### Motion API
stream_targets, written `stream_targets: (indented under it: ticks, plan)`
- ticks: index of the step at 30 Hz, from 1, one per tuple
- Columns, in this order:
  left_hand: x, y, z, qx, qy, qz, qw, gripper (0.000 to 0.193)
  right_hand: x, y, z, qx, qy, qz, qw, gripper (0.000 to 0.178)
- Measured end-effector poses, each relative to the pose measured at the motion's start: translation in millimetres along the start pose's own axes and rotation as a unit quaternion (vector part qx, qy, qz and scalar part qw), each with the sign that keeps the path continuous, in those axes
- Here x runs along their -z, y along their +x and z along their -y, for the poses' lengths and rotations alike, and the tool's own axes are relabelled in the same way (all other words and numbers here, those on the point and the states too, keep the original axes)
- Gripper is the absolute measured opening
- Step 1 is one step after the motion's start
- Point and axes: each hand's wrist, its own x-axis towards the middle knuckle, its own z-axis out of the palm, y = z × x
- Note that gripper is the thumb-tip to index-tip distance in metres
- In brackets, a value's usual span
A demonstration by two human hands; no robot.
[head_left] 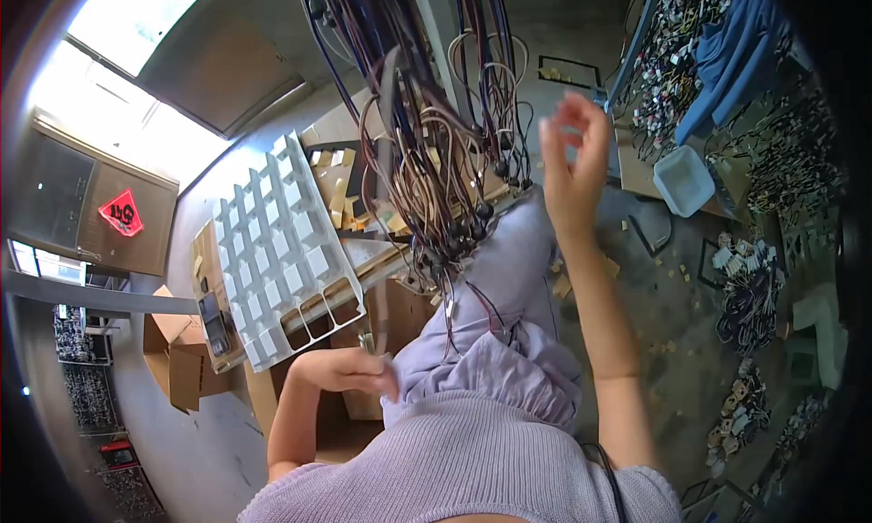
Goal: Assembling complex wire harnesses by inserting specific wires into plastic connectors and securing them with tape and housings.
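Currently between the right hand (574,155) and left hand (350,370), a hanging wire bundle (427,164); beyond the left, a white tray (323,212). At right, half open, fingers curled, seemingly empty, held high; at left, fingers bent inward, held low, grip too blurred to tell.

And here I am in a pale lavender ribbed-knit top (454,450), fine ridges running lengthwise down my front, with short, soft knit sleeves (647,488) ending above bare forearms. Below it, look, loose lavender bottoms in smooth, thin cloth (522,250), bunching into crumpled folds at my lap! And there, over on my right side, a slim black cord (610,473) curves down across the knit.
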Motion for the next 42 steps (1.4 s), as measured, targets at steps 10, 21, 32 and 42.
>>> stream_targets:
  ticks: [10,21,32,42]
  plan:
    - [-15.6,-132.0,56.5,-0.243,-0.202,-0.626,0.713,0.017,-27.3,71.1,-16.7,0.313,-0.252,0.061,0.914,0.055]
    - [-25.6,-269.8,-11.5,-0.528,-0.145,-0.556,0.625,0.016,33.9,102.9,-67.4,0.279,-0.29,-0.047,0.914,0.007]
    - [-55.6,-189.4,10.9,-0.282,-0.128,-0.656,0.689,0.019,109.6,52.3,-123.7,-0.04,-0.129,0.13,0.982,0.029]
    - [-1.0,45.3,-6.5,-0.008,0.425,-0.77,0.476,0.043,133.4,-59.7,10.3,-0.305,0.128,0.222,0.917,0.024]
